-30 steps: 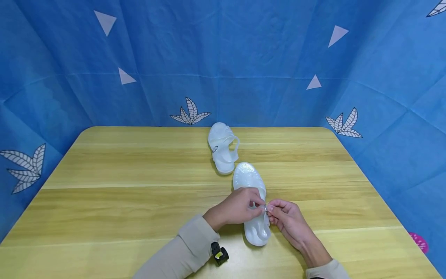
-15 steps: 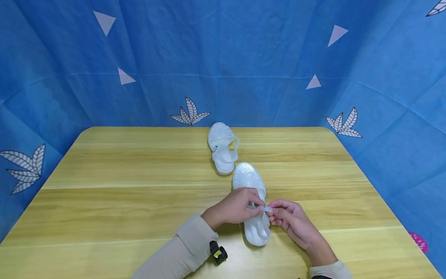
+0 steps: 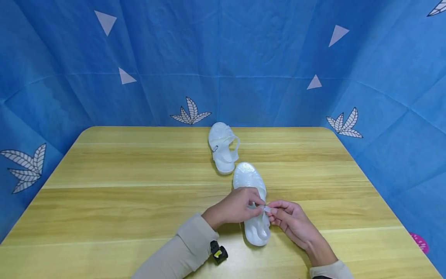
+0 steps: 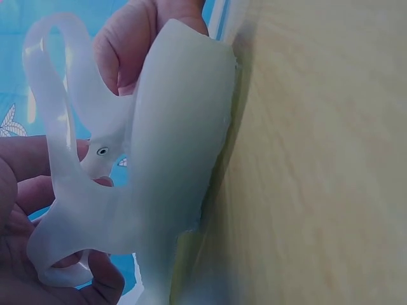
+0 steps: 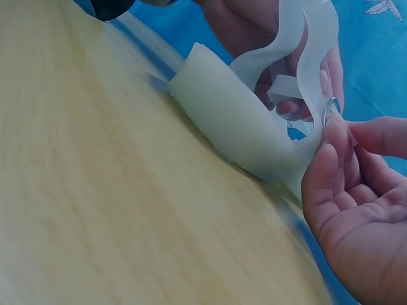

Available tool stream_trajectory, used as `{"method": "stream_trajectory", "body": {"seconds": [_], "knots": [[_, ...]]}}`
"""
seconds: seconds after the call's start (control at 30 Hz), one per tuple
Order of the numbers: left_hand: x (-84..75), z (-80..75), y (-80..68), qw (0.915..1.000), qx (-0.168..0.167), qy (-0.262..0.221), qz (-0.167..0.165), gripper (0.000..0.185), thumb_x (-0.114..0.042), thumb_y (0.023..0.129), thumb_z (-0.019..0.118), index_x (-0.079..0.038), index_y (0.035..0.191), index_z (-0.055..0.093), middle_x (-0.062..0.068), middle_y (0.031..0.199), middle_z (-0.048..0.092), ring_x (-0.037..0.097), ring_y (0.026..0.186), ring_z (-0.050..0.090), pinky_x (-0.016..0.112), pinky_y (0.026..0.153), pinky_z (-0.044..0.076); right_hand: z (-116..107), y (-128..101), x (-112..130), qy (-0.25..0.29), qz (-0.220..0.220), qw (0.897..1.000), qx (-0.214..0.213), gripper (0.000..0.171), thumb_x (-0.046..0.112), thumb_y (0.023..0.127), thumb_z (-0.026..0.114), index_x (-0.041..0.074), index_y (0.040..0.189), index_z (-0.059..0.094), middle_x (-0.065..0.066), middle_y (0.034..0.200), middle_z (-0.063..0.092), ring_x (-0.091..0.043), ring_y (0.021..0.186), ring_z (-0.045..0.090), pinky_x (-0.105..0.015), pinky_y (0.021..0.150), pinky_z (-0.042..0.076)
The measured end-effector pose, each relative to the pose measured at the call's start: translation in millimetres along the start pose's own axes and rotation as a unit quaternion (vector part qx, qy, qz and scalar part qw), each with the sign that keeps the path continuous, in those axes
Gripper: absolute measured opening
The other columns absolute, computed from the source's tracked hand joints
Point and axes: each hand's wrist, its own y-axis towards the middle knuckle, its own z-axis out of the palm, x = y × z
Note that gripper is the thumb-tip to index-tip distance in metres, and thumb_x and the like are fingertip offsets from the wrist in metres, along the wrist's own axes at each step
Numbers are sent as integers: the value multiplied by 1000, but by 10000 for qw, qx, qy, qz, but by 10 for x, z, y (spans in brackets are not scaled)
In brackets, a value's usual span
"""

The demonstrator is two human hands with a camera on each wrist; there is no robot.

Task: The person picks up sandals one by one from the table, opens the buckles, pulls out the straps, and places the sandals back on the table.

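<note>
A translucent white jelly sandal (image 3: 248, 177) lies on the wooden table, toe pointing away. Over its ankle opening, my left hand (image 3: 238, 207) pinches the strap at the buckle side, thumb and index finger together. At the sandal's right side, my right hand (image 3: 293, 221) pinches the strap's end (image 3: 267, 209) between thumb and index finger. The right wrist view shows the small metal buckle (image 5: 331, 108) right at the right hand's fingertips. The heel (image 4: 181, 121) faces the camera in the left wrist view, with the left hand's fingers around the side straps.
A second white sandal (image 3: 223, 157) lies just beyond the first, slightly left, its ankle strap standing in a loop. Blue patterned cloth (image 3: 223, 62) hangs behind the table (image 3: 122, 166). A black wrist device (image 3: 218, 252) sits at the left cuff.
My right hand has shifted slightly right since a second ago, and more of the strap's end shows between the hands. The left hand and both sandals stay in place.
</note>
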Motion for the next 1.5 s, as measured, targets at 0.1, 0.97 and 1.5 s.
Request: {"method": "stream_trajectory", "body": {"seconds": [0.1,0.97,1.5], "knots": [[-11,-4,-4,10000,8,5,-32,17,-13,86,67,-11,100,75,-10,82,57,6,73,50,13,65,41,9,3,-3,20,14,10000,-52,23,-2,97,42,3,107,62,1,98,66,-7,85,60,-20,77,51],[-5,3,-3,10000,26,34,-14,18,-14,86,67,-10,102,74,-9,81,58,3,68,47,13,60,41,103,-10,110,-895,600,9895,-967,8,7,94,54,3,100,56,1,88,64,-8,78,60,-21,70,53],[-1,9,-5,9998,14,-189,22,16,-13,85,68,-10,99,75,-10,82,59,2,72,49,14,64,43,64,-2,17,-111,112,9994,-308,18,-3,94,47,6,97,62,3,87,66,-4,76,60,-16,67,51]]}}
